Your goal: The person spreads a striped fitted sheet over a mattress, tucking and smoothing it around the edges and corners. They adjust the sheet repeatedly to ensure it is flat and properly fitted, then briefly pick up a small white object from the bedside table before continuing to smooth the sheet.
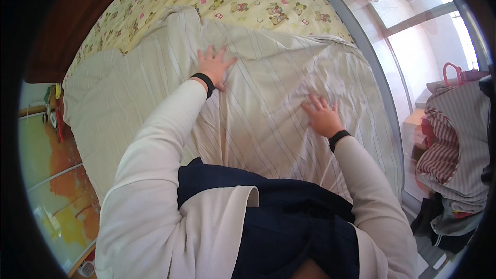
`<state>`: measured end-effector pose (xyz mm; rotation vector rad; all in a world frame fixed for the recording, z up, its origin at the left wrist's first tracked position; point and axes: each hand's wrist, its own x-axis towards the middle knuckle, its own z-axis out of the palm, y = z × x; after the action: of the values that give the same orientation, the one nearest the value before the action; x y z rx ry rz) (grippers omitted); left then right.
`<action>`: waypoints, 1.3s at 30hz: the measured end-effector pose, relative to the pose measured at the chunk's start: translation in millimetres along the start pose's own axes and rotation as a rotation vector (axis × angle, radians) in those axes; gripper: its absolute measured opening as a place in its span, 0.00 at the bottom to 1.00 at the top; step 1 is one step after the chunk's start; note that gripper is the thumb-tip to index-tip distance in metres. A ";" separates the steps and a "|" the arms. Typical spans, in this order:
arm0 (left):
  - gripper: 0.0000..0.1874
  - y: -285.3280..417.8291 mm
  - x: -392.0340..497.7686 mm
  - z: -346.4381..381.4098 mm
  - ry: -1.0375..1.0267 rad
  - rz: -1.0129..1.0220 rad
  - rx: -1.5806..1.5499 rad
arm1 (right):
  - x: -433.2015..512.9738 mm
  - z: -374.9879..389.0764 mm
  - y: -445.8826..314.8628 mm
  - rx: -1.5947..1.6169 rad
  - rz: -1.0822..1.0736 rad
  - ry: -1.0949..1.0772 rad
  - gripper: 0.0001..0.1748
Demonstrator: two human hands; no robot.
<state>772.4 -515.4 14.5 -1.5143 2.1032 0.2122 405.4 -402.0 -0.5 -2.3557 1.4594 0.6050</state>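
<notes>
A pale striped sheet (263, 73), wrinkled in many places, is spread over the bed before me. My left hand (213, 65) rests on its upper middle part with the fingers spread. Lower and to the right, my right hand (322, 115) lies palm down on the same cloth, its fingers a little apart. Creases run out around both hands. Neither holds anything. Past the sheet's bunched far edge shows a yellow bear-print bed cover (248, 0), partly hidden beneath it.
A dark brown wooden headboard or bed end (58, 19) stands at the left. Along the right runs a grey-framed glass panel (372, 69), with striped clothes (461, 124) piled beyond it. Glossy patterned floor tiles (58, 186) lie below the bed's left side.
</notes>
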 end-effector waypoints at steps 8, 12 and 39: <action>0.67 -25.0 38.7 -26.6 -0.073 -0.327 -0.128 | 53.2 -24.4 38.0 0.037 0.256 -0.079 0.48; 0.75 -49.2 60.7 -29.0 -0.069 -0.534 -0.187 | 71.8 -29.9 50.6 0.098 0.238 -0.168 0.52; 0.80 -128.6 118.0 15.9 -0.457 -0.371 -0.558 | 206.4 -149.5 136.1 -0.033 -0.180 -0.516 0.15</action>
<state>868.7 -652.9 -35.7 -1.9064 1.4318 0.9660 392.9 -689.9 20.7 -2.1013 1.0037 1.0906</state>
